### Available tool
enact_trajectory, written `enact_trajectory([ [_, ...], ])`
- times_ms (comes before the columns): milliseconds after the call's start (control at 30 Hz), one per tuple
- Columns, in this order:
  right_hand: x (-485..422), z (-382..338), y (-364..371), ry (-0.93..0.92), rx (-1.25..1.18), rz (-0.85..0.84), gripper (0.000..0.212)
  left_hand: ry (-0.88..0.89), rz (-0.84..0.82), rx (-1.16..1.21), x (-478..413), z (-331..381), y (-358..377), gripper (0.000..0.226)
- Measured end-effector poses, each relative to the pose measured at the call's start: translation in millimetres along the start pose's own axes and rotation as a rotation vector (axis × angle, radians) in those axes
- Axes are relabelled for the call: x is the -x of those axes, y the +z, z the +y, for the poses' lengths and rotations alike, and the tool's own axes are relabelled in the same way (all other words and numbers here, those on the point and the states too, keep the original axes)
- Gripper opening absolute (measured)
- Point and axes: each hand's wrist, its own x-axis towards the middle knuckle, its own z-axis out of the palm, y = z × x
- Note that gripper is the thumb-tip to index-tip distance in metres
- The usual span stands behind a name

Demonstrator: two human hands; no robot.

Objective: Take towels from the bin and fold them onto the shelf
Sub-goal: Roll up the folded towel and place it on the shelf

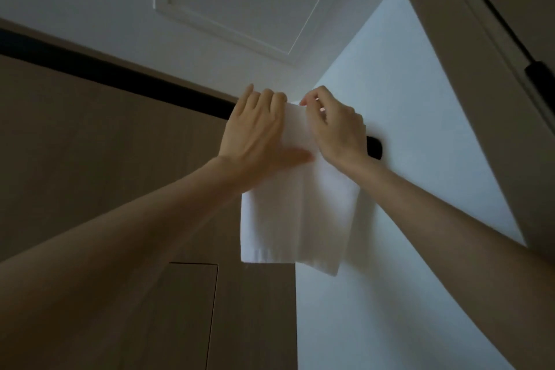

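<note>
A white towel [295,216] hangs folded in front of the corner where a brown panel wall meets a white wall, raised high above me. My left hand [255,135] lies flat on its upper left part, fingers curled over the top edge. My right hand [333,126] pinches the top edge at the upper right with thumb and fingertips. The towel's lower half hangs free in two layers. No bin or shelf shows in the head view.
A brown panel wall [90,159] with a black strip along its top fills the left. The white wall [420,159] on the right carries a small black fitting [374,147] behind my right wrist. A brown door frame [495,69] stands at far right.
</note>
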Motion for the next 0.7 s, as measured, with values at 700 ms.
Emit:
enact_trajectory([
  [700, -28, -19, -12, 0.193, 0.074, -0.442, 0.066, -0.664, -0.419, 1.166, 71, -20, 12, 0.114],
])
